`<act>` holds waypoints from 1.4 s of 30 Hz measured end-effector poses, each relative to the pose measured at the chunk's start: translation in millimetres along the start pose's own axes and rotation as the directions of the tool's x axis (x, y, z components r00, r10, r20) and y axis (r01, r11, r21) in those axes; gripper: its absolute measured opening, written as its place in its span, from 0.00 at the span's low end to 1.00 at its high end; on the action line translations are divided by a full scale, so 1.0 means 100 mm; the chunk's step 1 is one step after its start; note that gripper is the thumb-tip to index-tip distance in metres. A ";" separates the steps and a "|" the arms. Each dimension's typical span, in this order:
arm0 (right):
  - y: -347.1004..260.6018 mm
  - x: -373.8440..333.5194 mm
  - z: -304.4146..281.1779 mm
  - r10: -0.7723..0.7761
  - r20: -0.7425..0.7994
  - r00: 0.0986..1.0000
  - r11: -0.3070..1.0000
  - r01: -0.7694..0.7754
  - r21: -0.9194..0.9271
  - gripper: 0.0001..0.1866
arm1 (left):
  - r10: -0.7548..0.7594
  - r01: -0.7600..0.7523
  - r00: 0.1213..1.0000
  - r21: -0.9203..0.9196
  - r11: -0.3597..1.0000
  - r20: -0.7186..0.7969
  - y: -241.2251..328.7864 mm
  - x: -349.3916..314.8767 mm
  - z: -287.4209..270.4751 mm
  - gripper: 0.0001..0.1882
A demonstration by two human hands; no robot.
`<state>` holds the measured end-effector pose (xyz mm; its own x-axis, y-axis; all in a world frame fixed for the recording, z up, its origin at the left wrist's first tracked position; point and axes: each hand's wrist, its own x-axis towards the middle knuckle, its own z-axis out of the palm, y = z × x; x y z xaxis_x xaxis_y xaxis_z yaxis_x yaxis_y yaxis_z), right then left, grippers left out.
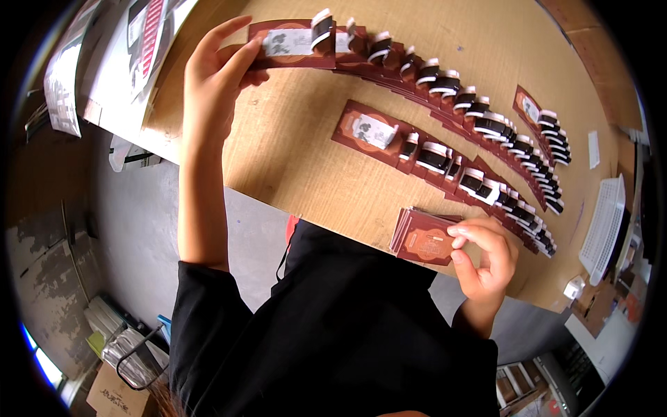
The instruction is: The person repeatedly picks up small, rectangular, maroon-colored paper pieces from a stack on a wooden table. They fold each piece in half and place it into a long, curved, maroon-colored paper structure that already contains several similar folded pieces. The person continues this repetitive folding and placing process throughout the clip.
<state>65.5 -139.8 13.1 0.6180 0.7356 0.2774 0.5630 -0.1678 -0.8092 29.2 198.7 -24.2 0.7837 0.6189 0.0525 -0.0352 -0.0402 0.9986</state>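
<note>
My left hand [221,66] is at the far left of the table, its thumb and fingers closed on the left end of a maroon card [292,64] with a silvery panel. That card is the end one of a long overlapping row, with black-and-white curled pieces [445,83] standing up along it. A second, shorter row [365,132] of similar cards lies closer to me. By the front edge, my right hand [486,254] pinches the right side of a stack of maroon cards [420,240]; how many cards it grips is hidden.
A short third row of cards [529,108] lies at the far right of the wooden table [278,153]. Past it are a small white strip [593,149] and a white perforated basket [603,229]. Large printed sheets [121,69] lie at the left end. A cardboard box [114,393] stands below left.
</note>
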 end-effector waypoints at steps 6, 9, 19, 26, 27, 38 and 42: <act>0.05 -0.14 -0.02 0.042 -0.058 0.997 0.999 -0.042 -0.005 0.11 | -0.119 0.092 0.983 0.192 0.977 0.137 -0.23 0.39 0.02 0.18; 0.05 -0.17 -0.01 0.057 -0.054 0.997 0.998 -0.058 -0.018 0.11 | -0.194 0.136 0.963 0.281 0.950 0.189 -0.27 0.40 0.09 0.18; 0.00 -0.13 0.06 0.080 -0.045 0.996 0.996 -0.081 -0.036 0.10 | 0.287 -0.456 0.890 0.726 0.515 0.356 -0.20 0.33 0.12 0.33; 0.04 -0.15 -0.14 0.061 -0.134 0.989 0.985 -0.081 -0.151 0.12 | 0.273 -0.730 0.676 0.571 0.374 0.684 -0.23 0.59 0.34 0.52; 0.08 -0.17 -0.28 0.026 -0.211 0.977 0.968 -0.077 -0.240 0.11 | 0.217 -0.668 0.714 0.553 0.498 0.666 -0.20 0.56 0.40 0.53; 1.06 -0.52 -2.01 0.463 -0.225 0.858 0.650 -0.501 -0.571 0.33 | 0.057 -0.374 0.739 0.338 0.863 0.671 -0.17 0.51 0.75 0.54; 1.20 -0.52 -2.08 0.615 -0.104 0.782 0.604 -0.551 -0.576 0.39 | 0.065 -0.397 0.744 0.362 0.843 0.664 -0.14 0.47 0.74 0.54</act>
<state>215.0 -334.6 9.3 0.8864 0.4038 -0.2265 0.3154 -0.8848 -0.3430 112.4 170.7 -36.7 0.9932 -0.0632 0.0979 -0.1165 -0.5635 0.8178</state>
